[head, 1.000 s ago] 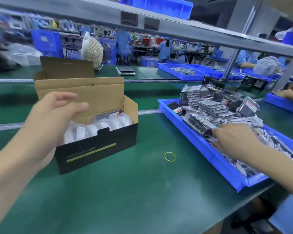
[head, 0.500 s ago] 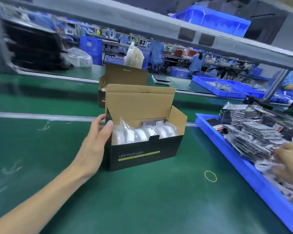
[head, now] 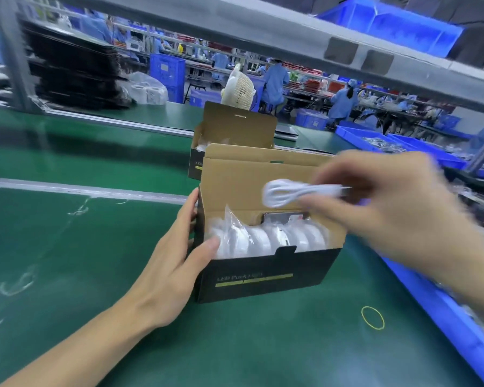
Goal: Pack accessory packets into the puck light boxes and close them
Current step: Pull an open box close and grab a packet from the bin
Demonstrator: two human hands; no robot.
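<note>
A smooth green mat covers the desk (head: 235, 344), and a thin yellow rubber band (head: 372, 317) lies on it in a loop, near the long blue plastic tray (head: 444, 311) at the right edge. The left hand (head: 171, 277) holds the left end of the open puck light box (head: 266, 277): its thumb is hooked over the front corner and its fingers (head: 189, 208) lie against the end wall. The box is black printed card outside and plain brown corrugated board inside, lid flap upright; its front reads "LED Puck Light" above a yellow-green stripe. Inside stands a row of white round puck lights (head: 268, 238) in crinkled clear plastic. Just above the opening, the blurred right hand (head: 389, 208) pinches a coiled white cable packet (head: 296, 192) between thumb and fingers. Just behind stands a second open box (head: 235, 129) of the same card. Farther back are a cream wire-grilled fan (head: 239, 90), blue crates and workers in blue coats.
</note>
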